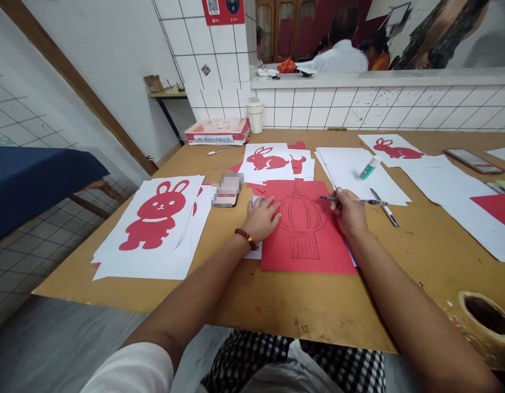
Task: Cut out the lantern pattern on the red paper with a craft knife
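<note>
Table, broad and tan-topped (pixel 232 300), bearing a stack of white paper (pixel 117 262) with a red standing rabbit and, to its right, a red rectangular sheet (pixel 277 256) outlined with a tasselled lantern. Through the head camera I log my left hand (pixel 261 218), fingers loosely spread on the sheet's left side, and my right hand (pixel 350 212), narrowed around a slim dark pen (pixel 330 198).
</note>
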Action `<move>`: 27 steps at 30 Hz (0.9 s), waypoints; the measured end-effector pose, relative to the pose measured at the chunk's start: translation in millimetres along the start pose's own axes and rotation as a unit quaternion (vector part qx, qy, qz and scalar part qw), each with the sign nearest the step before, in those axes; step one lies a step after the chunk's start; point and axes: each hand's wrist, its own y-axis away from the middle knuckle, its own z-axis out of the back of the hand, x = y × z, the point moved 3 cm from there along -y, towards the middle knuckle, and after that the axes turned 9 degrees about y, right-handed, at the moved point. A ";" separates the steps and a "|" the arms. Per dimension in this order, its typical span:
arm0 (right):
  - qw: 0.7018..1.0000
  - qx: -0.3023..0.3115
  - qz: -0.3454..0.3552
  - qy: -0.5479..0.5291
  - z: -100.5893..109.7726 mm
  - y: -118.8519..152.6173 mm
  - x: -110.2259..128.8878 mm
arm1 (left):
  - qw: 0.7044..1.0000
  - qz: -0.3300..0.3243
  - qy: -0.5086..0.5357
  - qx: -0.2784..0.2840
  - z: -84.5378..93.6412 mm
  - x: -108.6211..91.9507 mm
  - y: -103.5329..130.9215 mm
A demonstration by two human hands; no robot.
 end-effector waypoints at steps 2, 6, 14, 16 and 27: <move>1.000 0.001 -0.006 0.008 -0.5 -0.4 -0.8 | 1.000 0.000 0.003 0.000 -0.2 0.5 0.0; 1.000 0.012 0.001 0.018 -1.9 -1.8 -1.7 | 1.000 -0.001 0.006 -0.005 -0.5 1.3 0.0; 0.999 0.030 -0.020 0.003 0.2 0.6 -3.1 | 1.000 -0.004 0.006 -0.009 0.3 -0.4 0.7; 1.000 0.020 -0.019 0.001 1.2 0.8 -2.6 | 1.000 -0.002 0.004 -0.012 -0.8 0.1 0.4; 0.995 -0.100 -0.009 0.011 27.8 -11.2 -3.3 | 1.000 -0.006 0.004 -0.014 -4.1 -0.1 1.5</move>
